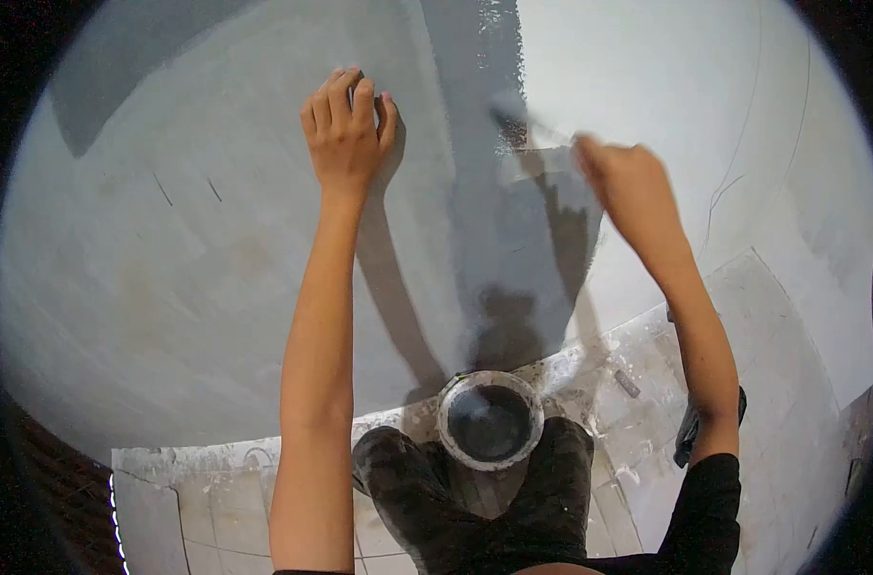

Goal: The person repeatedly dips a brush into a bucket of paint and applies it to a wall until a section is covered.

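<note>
My left hand (342, 125) rests against the grey wall (264, 220), back toward me. Its fingers are loosely bent and somewhat apart, with nothing visible in them. My right hand (633, 182) is closed around the handle of what looks like a small paint roller (509, 117), smeared by motion. The tool's dark head is at the ragged edge where a darker, wet-looking grey band (479, 192) meets the white wall (628, 67). Between my knees stands a round bucket (443, 422) with a paint-smeared rim and dark grey paint (489, 424) inside.
The floor (235, 508) along the wall is splattered with paint. A small greyish stub (627, 383) lies right of the bucket. A dark object (687, 436) shows partly behind my right elbow. A darker grey patch (120, 77) is on the wall at upper left.
</note>
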Demonstrator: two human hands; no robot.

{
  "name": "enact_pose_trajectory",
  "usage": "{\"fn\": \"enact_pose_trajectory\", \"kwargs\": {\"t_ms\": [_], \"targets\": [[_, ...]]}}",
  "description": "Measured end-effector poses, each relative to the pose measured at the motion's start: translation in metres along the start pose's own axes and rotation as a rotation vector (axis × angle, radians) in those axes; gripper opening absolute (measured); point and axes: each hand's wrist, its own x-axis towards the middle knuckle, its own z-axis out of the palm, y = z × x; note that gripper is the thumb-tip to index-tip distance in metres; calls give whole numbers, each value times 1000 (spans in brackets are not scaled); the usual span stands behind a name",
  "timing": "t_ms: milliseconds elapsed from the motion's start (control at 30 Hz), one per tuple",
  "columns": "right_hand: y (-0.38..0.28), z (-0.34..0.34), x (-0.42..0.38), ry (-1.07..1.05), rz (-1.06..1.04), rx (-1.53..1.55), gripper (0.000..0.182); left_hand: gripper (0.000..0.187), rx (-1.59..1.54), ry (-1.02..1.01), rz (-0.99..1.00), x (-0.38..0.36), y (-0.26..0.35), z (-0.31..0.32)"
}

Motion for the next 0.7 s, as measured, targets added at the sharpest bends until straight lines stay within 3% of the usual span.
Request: {"fn": "enact_pose_trajectory", "kwargs": {"t_ms": [167, 400, 500, 600, 700], "targets": [[-10, -2, -11, -369, -128, 110, 20, 26, -4, 6, 6, -1, -1, 2], [-7, -8, 11, 119, 100, 12, 20, 26, -10, -5, -5, 1, 1, -1], [-10, -2, 5, 34, 129, 77, 20, 27, -14, -4, -10, 0, 0, 0], [-17, 8, -13, -228, 30, 116, 21, 28, -23, -9, -5, 0, 1, 0], [-21, -3, -18, -195, 44, 201, 21, 27, -6, -3, 1, 0, -2, 1]]}}
